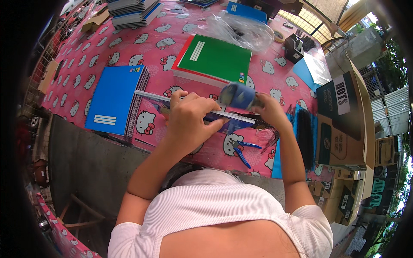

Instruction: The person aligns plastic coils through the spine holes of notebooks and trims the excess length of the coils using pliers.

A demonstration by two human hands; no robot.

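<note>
A notebook (234,116) with a punched white edge and a dark blue patterned cover lies across the table in front of me. My left hand (192,116) is closed over that edge, thumb on the near side and fingers on the far side. At the notebook's right end, my right hand (270,111) has its fingers bent in beside a dark spiral coil (263,124); what they pinch is partly hidden. A blurred blue patterned piece (237,95) rises next to those fingers. Blue-handled cutting pliers (244,151) lie on the near side of the notebook.
A blue notebook stack (115,99) sits left; a green notebook (215,59) tops a pile beyond my hands. Black coils (304,139) rest on blue sheets at right, beside a cardboard box (344,118). Farther back are clear plastic (241,32), a tape roll (278,36) and stacked notebooks (133,13).
</note>
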